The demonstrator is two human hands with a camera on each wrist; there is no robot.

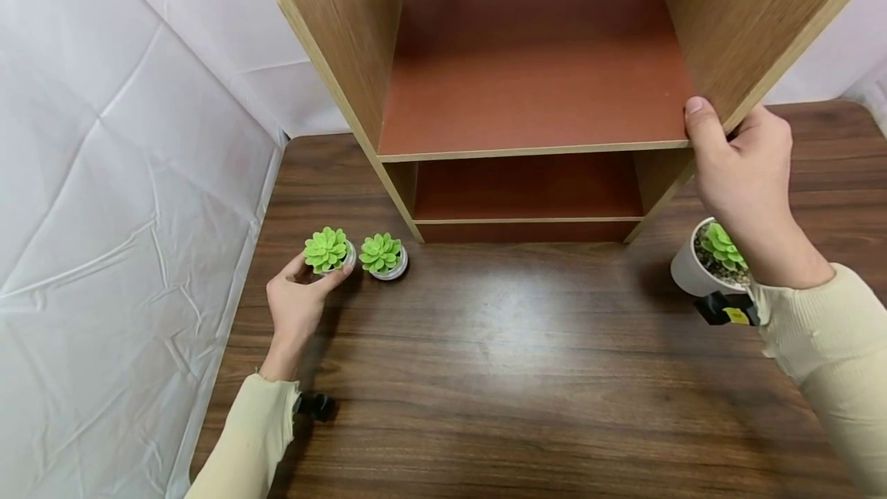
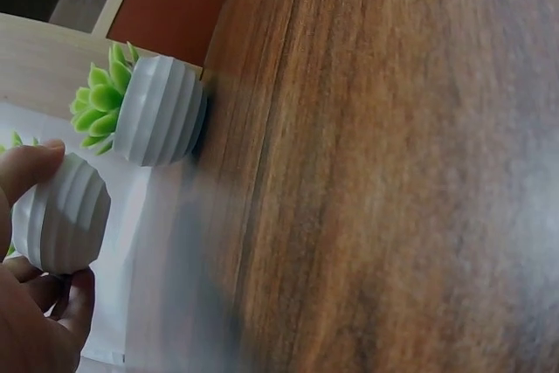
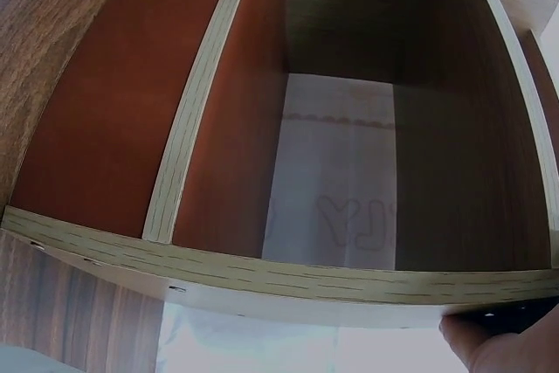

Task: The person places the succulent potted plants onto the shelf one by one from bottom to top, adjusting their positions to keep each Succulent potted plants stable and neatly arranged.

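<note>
My left hand pinches a small potted succulent by its ribbed white pot, thumb on one side and fingers on the other. In the left wrist view this pot appears raised off the tabletop. Just to its right stands a matching potted succulent, upright on the table and untouched. My right hand grips the front edge of the right side panel of a wooden shelf unit, its thumb at the reddish-brown board. In the right wrist view only part of this hand shows.
A larger white pot with a green succulent stands under my right forearm, partly hidden. The shelf unit rests on the dark wood table. White sheeting covers the wall at the left and back.
</note>
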